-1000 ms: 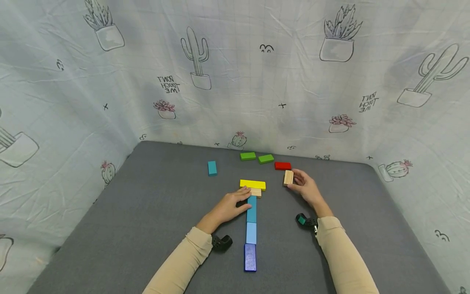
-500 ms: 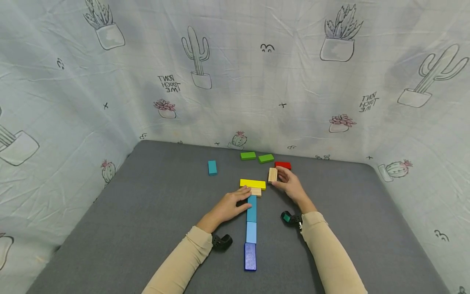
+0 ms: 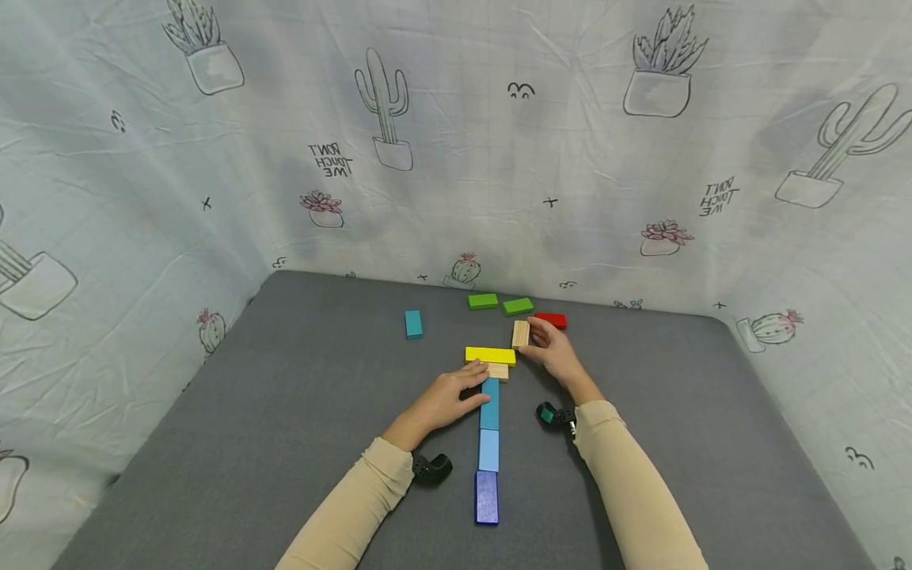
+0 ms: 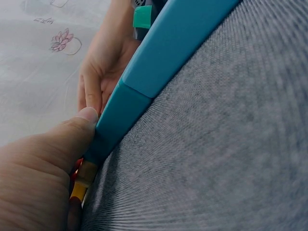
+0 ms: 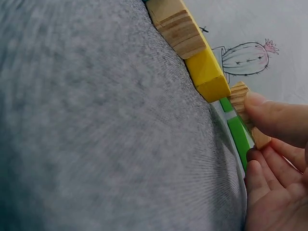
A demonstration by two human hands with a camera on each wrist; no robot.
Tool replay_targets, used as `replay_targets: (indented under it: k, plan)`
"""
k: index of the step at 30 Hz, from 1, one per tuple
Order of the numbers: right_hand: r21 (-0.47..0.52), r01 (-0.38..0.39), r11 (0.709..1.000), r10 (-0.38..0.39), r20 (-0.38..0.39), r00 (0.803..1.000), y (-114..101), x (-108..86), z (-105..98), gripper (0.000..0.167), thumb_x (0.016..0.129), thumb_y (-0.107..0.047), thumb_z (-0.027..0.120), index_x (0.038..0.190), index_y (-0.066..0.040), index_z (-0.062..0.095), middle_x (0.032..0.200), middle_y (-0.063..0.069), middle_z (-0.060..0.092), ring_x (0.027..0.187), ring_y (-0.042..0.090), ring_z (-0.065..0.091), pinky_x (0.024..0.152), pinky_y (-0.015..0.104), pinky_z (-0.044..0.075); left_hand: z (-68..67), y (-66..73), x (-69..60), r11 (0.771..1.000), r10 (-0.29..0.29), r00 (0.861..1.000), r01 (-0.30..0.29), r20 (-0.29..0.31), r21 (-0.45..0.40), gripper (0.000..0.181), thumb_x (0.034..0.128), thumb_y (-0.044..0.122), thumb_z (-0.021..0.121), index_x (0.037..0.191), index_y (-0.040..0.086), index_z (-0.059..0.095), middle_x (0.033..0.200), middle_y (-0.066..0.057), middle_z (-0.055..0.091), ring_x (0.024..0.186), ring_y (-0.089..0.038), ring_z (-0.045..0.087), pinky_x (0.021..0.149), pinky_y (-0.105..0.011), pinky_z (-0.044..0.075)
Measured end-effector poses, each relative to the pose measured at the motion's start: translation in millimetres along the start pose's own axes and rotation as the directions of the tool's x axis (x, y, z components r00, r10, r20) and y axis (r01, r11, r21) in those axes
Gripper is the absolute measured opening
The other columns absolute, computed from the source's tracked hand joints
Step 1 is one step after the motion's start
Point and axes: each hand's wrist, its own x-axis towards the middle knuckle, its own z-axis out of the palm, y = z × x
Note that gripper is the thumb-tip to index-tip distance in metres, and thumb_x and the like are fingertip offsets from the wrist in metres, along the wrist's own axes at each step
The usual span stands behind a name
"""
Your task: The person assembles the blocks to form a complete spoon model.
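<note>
fingers of my right hand (image 3: 559, 355) pinch a wooden block (image 3: 521, 334) beside the yellow block (image 3: 490, 355); my left hand (image 3: 443, 400), fingers relaxed, touches a blue block (image 3: 490, 413).

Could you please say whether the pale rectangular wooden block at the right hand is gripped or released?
Gripped: the right wrist view shows the right hand pinching the wooden block between thumb and fingers.

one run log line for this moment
left hand: rests on block row | right hand: pinches wooden block | yellow block: crosswise at row's far end | red block: just beyond right hand
</note>
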Motion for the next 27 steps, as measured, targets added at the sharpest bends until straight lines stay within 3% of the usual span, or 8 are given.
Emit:
replay_targets:
  k: [11,27]
  plan:
    - [-0.007,0.029,1.0,-0.029,0.064,0.998,1.8,3.3,2.1,0.067,0.088,-0.01,0.067,0.146,-0.004,0.034,0.151,0.017,0.032,0.14,0.034,0.031,0.116,0.047,0.027,-0.7,1.6,-2.2,1.0,0.022,1.0,-0.022,-0.007,-0.018,0.054,0.0943,0.035,0.058,0.14,0.008,0.046,0.149,-0.005,0.039,0.141,-0.021,0.032,0.113,-0.039,0.033]
    - [-0.126,0.019,0.992,-0.005,0.111,0.994,0.9,4.6,0.5,0.065,0.091,-0.011,0.064,0.147,-0.005,0.032,0.152,0.016,0.031,0.139,0.034,0.031,0.115,0.046,0.029,-3.1,3.7,0.0,0.999,0.0,1.0,0.0,0.002,-0.036,0.054,0.0944,0.035,0.058,0.14,0.009,0.047,0.149,-0.004,0.039,0.141,-0.02,0.032,0.113,-0.039,0.034]
